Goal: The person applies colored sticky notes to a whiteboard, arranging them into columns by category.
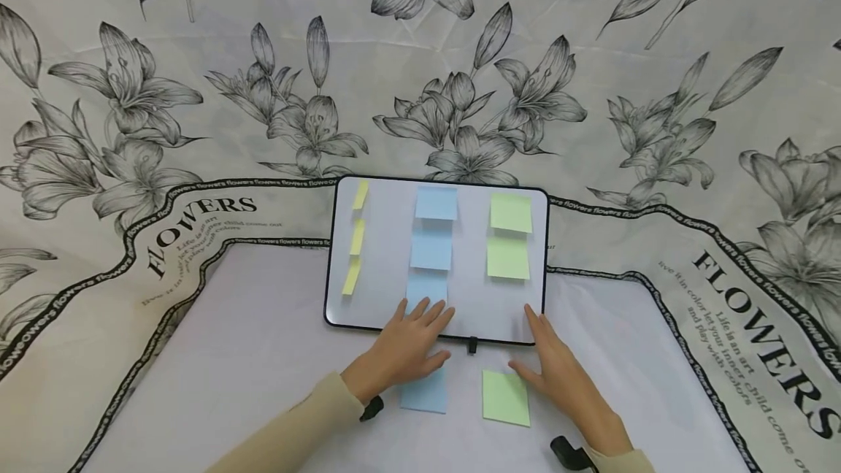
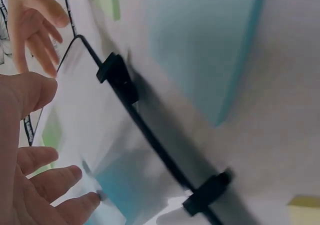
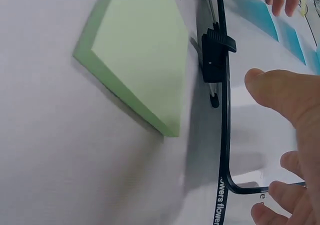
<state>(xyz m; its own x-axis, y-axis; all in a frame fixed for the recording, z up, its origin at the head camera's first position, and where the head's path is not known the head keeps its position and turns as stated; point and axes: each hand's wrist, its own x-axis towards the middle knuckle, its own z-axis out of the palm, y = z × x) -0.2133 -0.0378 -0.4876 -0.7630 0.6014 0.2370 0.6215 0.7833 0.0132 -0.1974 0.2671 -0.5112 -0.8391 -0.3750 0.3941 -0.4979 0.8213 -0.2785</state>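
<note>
A black-framed whiteboard (image 1: 473, 268) stands tilted on the table. Its left column has yellow strips (image 1: 357, 237), the middle one blue sticky notes (image 1: 431, 249), the right one two green sticky notes (image 1: 508, 258). My left hand (image 1: 407, 345) reaches over the lower edge, its extended fingers at the lowest blue note (image 1: 425, 286); whether they press it is unclear. My right hand (image 1: 558, 367), fingers stretched out and holding nothing, is by the board's lower right corner. In front lie a blue pad (image 1: 423, 394), partly under my left hand, and a green pad (image 3: 137, 50), near my right thumb.
Black clips (image 2: 117, 75) sit on the board's lower edge. A yellow thing (image 2: 304, 210) shows at the corner of the left wrist view. White cloth (image 1: 263, 356) with a flower-and-lettering border covers the table, and flower-printed fabric (image 1: 420, 57) rises behind the board.
</note>
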